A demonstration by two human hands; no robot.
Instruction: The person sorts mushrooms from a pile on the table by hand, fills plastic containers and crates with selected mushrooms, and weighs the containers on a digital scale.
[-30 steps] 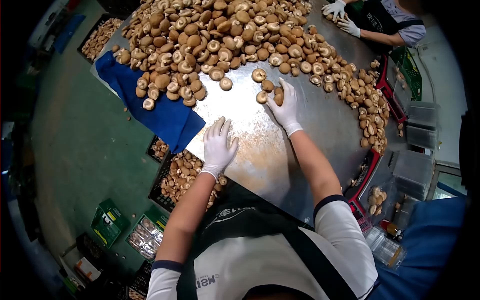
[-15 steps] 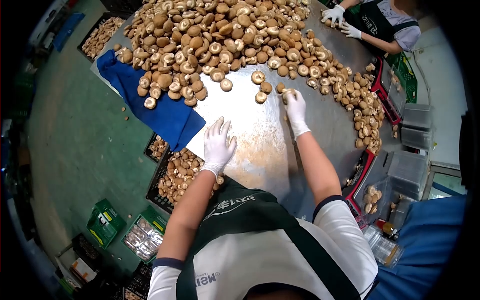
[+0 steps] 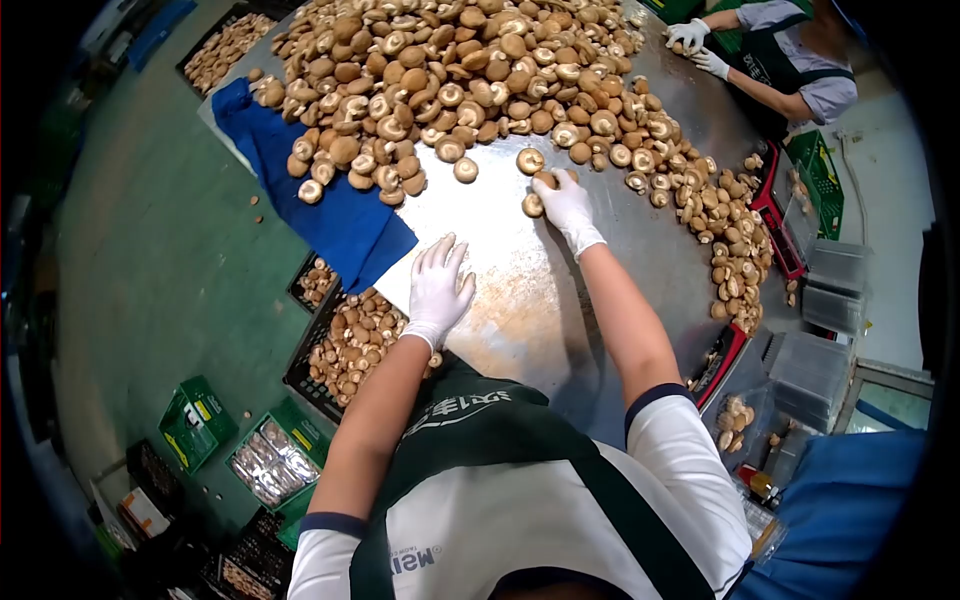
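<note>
My left hand (image 3: 440, 287), in a white glove, lies flat on the metal table (image 3: 500, 345) with its fingers stretched out and nothing in it. My right hand (image 3: 567, 208), gloved too, is closed over a brown shiitake mushroom (image 3: 546, 180), partly hidden by the fingers. Touching or very near its thumb side is another shiitake (image 3: 532, 205), and a third one (image 3: 530, 161) sits just beyond the fingertips. Farther back rises a large pile of shiitake mushrooms (image 3: 440, 70), caps and pale stems facing various ways.
A blue cloth (image 3: 330, 225) hangs over the table's left edge. Below it stands a black crate (image 3: 350, 345) of mushrooms. Green crates (image 3: 275, 460) rest on the floor. Red scales (image 3: 775, 215) and clear plastic boxes (image 3: 810, 370) line the right. A co-worker's gloved hands (image 3: 690, 45) handle mushrooms.
My right hand has moved left, from the right of the small mushroom group onto it. My left hand has stayed flat on the table. The view has shifted slightly.
</note>
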